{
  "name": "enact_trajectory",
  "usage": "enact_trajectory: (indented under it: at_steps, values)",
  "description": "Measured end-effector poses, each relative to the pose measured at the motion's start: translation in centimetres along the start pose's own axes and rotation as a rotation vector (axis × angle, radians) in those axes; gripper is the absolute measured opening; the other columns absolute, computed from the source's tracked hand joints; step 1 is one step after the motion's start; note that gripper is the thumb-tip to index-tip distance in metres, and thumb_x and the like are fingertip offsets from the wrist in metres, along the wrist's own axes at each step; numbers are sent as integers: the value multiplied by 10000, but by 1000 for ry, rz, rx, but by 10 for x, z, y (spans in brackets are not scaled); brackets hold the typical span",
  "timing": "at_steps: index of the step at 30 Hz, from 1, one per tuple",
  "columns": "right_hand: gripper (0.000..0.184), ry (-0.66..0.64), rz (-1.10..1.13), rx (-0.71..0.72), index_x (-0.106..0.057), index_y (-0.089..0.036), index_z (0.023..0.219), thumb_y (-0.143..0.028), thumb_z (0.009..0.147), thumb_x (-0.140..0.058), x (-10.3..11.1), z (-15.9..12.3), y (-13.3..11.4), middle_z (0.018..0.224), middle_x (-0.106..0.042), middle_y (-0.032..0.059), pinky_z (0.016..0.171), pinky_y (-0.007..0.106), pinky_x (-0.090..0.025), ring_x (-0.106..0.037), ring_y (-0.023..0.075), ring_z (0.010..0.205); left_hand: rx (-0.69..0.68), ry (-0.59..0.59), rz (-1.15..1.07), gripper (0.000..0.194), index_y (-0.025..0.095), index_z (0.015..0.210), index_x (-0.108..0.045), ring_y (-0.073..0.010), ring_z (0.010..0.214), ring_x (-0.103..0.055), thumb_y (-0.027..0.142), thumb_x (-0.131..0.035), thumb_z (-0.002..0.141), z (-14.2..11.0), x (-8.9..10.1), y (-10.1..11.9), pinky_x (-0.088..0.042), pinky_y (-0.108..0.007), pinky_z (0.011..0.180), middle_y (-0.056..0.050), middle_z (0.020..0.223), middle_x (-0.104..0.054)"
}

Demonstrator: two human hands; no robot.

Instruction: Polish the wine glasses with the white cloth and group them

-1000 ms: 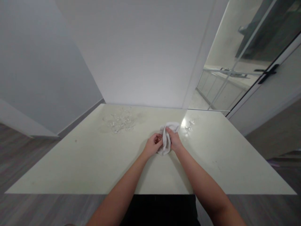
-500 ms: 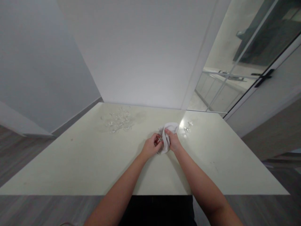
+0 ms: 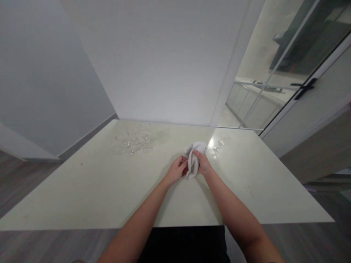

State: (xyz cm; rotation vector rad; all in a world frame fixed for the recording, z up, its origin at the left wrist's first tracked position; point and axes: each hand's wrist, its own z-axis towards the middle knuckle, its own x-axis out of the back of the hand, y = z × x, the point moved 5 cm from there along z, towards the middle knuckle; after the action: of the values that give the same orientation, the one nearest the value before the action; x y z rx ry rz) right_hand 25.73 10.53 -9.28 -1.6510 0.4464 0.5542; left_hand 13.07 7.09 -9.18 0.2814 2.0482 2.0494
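Over the middle of the pale table (image 3: pixel 82 190), my two hands meet around a white cloth (image 3: pixel 195 153). My right hand (image 3: pixel 203 165) is closed on the cloth, which wraps a small clear glass. My left hand (image 3: pixel 175 171) is closed on the other side of that glass (image 3: pixel 184 171), whose edge barely shows between the fingers. A cluster of several clear glasses (image 3: pixel 135 140) stands at the far left of the table, well away from both hands. One single stemmed glass (image 3: pixel 218 147) stands just right of the cloth.
A white wall rises behind the table. A glass door with a black handle (image 3: pixel 303 87) is at the right. Grey wood floor surrounds the table. The table's near edge runs just above my forearms.
The hands have stayed together on the cloth and glass, with small turning movements of the fingers. The camera shifted slightly; nothing else on the table moved.
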Motion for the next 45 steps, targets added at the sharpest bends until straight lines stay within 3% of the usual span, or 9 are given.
enact_trajectory:
  at_steps: [2,4,9,13,21,28,35,41,45]
  values:
    - [452,-116,-21,-91,-648,-185,818,-439,499,-845,1,-2,5,678,-721,6,533,284,-552,-637,167,540,158,-143,-191,351,199,789,-499,-103,432,-401,546,-545,811,0,-8,-6,-376,-235,471,65,508,-418]
    - [491,-180,-34,-127,-655,-177,831,-458,478,-849,0,-4,6,673,-721,10,523,288,-544,-633,170,526,208,-170,-256,366,193,762,-501,-102,420,-403,553,-556,798,-1,-8,-8,-377,-235,463,62,494,-413]
    - [382,62,13,98,-657,-197,822,-347,533,-857,-3,-1,-7,707,-718,-22,574,244,-546,-644,141,598,-158,163,135,262,193,838,-548,-109,576,-520,432,-639,780,-4,10,8,-409,-223,579,23,651,-569]
    - [350,134,38,104,-653,-190,825,-371,586,-833,-2,2,-8,713,-710,-25,594,241,-544,-642,134,617,-305,122,362,260,212,948,-567,-111,650,-544,362,-677,767,-9,2,14,-420,-227,644,23,743,-612]
    - [405,34,-4,62,-653,-185,850,-433,583,-829,4,4,0,753,-727,2,621,277,-556,-666,162,633,81,-27,-223,381,204,767,-460,-83,389,-379,563,-588,789,11,8,-5,-338,-211,406,72,510,-451]
    - [365,267,-10,241,-621,-202,867,-381,629,-832,10,5,-10,719,-695,-46,602,252,-546,-643,135,625,-320,169,228,311,192,885,-577,-114,701,-547,437,-709,746,5,11,16,-432,-224,656,6,761,-600]
    - [396,82,-17,81,-635,-185,881,-381,600,-833,4,3,-5,738,-715,-8,581,290,-557,-659,168,624,0,9,-147,352,194,812,-483,-84,451,-433,530,-587,809,15,8,2,-348,-207,461,55,587,-489]
    - [370,257,-23,207,-622,-195,867,-402,628,-815,16,9,-6,745,-709,-16,608,269,-548,-646,152,633,-309,146,247,304,193,924,-564,-114,680,-534,391,-709,745,10,14,13,-426,-226,643,10,784,-585]
    - [377,241,-44,207,-614,-199,845,-438,627,-807,24,18,-2,710,-683,-30,601,253,-529,-617,137,610,-333,126,332,152,195,903,-542,-105,643,-506,313,-600,827,12,8,4,-401,-221,624,26,746,-554]
